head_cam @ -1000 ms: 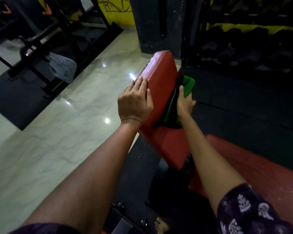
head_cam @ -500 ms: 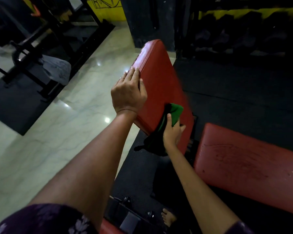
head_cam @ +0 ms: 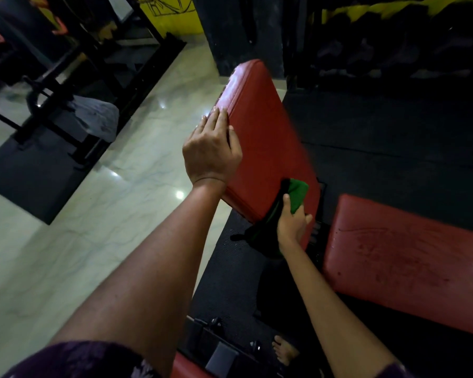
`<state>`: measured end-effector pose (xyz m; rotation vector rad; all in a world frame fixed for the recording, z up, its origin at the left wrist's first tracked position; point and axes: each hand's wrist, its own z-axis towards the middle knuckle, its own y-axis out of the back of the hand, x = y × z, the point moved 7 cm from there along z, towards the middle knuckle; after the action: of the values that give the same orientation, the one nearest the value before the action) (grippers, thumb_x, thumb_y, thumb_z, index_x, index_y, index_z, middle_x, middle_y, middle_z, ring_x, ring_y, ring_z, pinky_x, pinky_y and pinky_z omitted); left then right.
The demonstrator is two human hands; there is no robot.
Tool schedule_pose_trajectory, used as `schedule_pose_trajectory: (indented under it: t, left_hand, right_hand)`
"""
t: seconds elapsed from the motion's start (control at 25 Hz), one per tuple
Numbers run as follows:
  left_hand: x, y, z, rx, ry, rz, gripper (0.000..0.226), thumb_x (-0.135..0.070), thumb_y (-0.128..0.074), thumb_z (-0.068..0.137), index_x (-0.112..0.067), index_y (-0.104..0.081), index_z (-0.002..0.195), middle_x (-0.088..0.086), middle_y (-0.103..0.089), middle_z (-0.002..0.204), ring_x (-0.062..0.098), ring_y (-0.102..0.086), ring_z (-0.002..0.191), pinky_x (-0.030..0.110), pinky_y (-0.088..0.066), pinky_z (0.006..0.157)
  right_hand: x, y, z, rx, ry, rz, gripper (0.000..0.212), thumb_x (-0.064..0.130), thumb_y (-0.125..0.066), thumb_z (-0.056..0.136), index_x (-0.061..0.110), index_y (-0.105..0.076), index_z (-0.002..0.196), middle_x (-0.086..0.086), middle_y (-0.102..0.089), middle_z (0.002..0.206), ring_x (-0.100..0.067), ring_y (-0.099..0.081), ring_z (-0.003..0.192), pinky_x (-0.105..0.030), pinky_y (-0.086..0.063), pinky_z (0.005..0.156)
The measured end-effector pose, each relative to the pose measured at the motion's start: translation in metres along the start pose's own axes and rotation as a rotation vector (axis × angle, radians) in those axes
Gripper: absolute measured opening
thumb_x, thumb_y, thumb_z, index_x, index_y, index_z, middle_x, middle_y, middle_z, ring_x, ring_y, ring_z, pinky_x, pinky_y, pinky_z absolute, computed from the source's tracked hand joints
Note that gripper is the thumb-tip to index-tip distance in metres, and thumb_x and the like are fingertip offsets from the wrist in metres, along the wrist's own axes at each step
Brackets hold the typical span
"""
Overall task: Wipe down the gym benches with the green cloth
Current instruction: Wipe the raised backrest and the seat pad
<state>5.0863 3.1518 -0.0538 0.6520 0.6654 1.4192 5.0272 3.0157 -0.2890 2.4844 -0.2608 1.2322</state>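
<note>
Left hand (head_cam: 212, 151) flat on tilted red padded backrest (head_cam: 268, 148); right hand (head_cam: 292, 225) clutching folded green cloth (head_cam: 296, 193) near lower edge; could slip off there

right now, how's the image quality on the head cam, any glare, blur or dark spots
Head view: dim overall; bright glare spots on the pale floor; sheen on the top of the red backrest pad; motion blur along its right edge; the dumbbell rack is nearly lost in shadow; the green cloth stays readable.

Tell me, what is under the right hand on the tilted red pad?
The green cloth, which the right hand grips against the tilted red pad. Its dark end hangs below. The pad surface beneath the cloth is hidden.
</note>
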Motion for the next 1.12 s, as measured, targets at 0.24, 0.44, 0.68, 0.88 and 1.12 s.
schedule_pose_trajectory:
  t: [0.24, 0.44, 0.68, 0.88, 1.12]
  left_hand:
    - [0.004, 0.001, 0.000, 0.005, 0.009, 0.021, 0.042, -0.026, -0.044, 0.079, -0.010, -0.071, 0.108, 0.007, -0.070, 0.109, 0.028, -0.068, 0.096, 0.034, -0.055, 0.073]
    - [0.002, 0.000, 0.002, 0.006, 0.026, -0.001, 0.041, -0.025, -0.045, 0.080, -0.010, -0.070, 0.109, 0.007, -0.070, 0.109, 0.027, -0.068, 0.098, 0.034, -0.055, 0.074]
    - [0.000, -0.003, 0.000, 0.040, 0.005, 0.012, 0.041, -0.026, -0.046, 0.080, -0.010, -0.071, 0.108, 0.007, -0.070, 0.109, 0.028, -0.068, 0.097, 0.033, -0.055, 0.073]
    - [0.005, -0.002, -0.005, 0.036, 0.008, 0.051, 0.041, -0.027, -0.046, 0.080, -0.011, -0.071, 0.109, 0.006, -0.070, 0.110, 0.027, -0.068, 0.099, 0.032, -0.054, 0.074]
    - [0.003, 0.005, 0.005, 0.031, 0.029, 0.042, 0.040, -0.027, -0.046, 0.083, -0.010, -0.069, 0.112, 0.007, -0.070, 0.111, 0.027, -0.067, 0.100, 0.033, -0.054, 0.068]
  right_hand:
    - [0.026, -0.007, -0.021, -0.034, 0.135, -0.095, 0.051, 0.053, -0.043, 0.093, 0.010, -0.056, 0.118, -0.013, -0.044, 0.121, -0.032, -0.057, 0.098, -0.034, -0.041, 0.082]
    - [0.000, -0.002, -0.009, -0.047, 0.137, -0.090, 0.051, 0.049, -0.047, 0.093, 0.009, -0.056, 0.123, -0.016, -0.041, 0.121, -0.033, -0.056, 0.098, -0.034, -0.042, 0.085]
    - [-0.012, 0.011, 0.038, -0.043, -0.189, -0.027, 0.052, 0.050, -0.040, 0.096, 0.010, -0.053, 0.128, -0.018, -0.051, 0.130, -0.034, -0.051, 0.114, -0.037, -0.041, 0.091]
    - [0.036, -0.020, -0.013, 0.092, 0.195, 0.029, 0.066, 0.051, -0.051, 0.091, 0.014, -0.033, 0.143, -0.012, -0.035, 0.147, -0.030, -0.039, 0.132, -0.040, -0.034, 0.106]
    - [0.018, 0.002, 0.023, -0.068, -0.079, 0.179, 0.039, 0.040, -0.057, 0.091, 0.013, -0.050, 0.118, -0.013, -0.061, 0.110, -0.031, -0.059, 0.100, -0.030, -0.041, 0.074]
